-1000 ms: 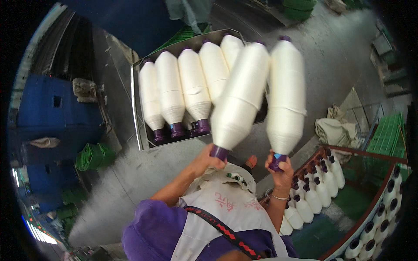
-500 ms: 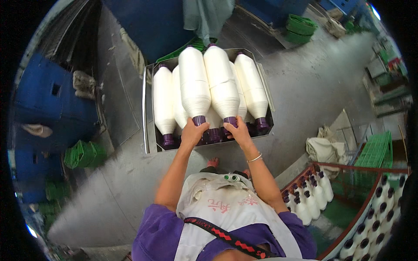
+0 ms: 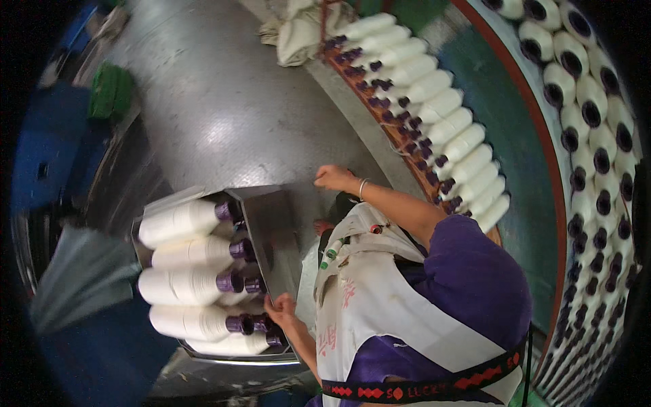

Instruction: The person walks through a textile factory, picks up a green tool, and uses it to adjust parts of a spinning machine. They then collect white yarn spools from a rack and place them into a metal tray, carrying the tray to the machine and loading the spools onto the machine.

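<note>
My left hand (image 3: 281,309) is at the near rim of a metal cart (image 3: 278,237), its fingers curled close to the purple tube ends. Whether it grips the rim I cannot make out. In the cart lie several large white yarn bobbins (image 3: 180,286) in a stack, purple ends toward me. My right hand (image 3: 336,178), a bracelet on its wrist, is held above the floor beyond the cart. Its fingers are folded and nothing shows in them.
On my right, several white bobbins (image 3: 451,125) stand in rows along a low reddish edge. Many more (image 3: 588,95) fill a rack at the far right. A pale cloth bundle (image 3: 298,34) lies at the back. A green crate (image 3: 110,91) is at the far left.
Both hands have let go of the two bobbins, which now lie in the cart. My view has swung right, so the cart appears at the left. My right hand has moved away from it.
</note>
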Tool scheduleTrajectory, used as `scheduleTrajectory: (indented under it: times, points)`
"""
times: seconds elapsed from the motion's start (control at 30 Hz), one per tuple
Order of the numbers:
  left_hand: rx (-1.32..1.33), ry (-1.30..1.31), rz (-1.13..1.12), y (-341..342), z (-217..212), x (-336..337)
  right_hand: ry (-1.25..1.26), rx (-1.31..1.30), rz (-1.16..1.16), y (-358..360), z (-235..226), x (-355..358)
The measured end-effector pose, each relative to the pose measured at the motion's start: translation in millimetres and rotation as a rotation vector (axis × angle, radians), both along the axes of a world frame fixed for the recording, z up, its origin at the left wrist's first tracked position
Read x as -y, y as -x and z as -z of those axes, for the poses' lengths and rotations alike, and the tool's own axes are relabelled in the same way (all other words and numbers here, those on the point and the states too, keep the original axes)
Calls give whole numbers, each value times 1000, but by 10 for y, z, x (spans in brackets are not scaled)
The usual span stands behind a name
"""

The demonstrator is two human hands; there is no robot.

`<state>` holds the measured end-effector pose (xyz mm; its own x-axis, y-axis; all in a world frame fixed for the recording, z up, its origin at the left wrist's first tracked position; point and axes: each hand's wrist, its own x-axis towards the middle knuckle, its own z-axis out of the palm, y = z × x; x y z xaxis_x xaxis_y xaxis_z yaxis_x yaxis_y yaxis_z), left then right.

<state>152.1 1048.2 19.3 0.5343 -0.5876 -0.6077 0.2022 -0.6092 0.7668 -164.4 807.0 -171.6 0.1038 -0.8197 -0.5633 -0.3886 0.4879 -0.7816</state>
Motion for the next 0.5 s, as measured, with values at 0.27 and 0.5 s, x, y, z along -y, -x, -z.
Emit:
scheduleTrajectory:
  times: [0.27,0.5]
  points:
    - [344,-11,1075,896,51,927,-490,-766,-418,2543,1458,-1756]
    - [159,-37,1122,1958,766,1604,-352,-175,694,3602,1508,-1551]
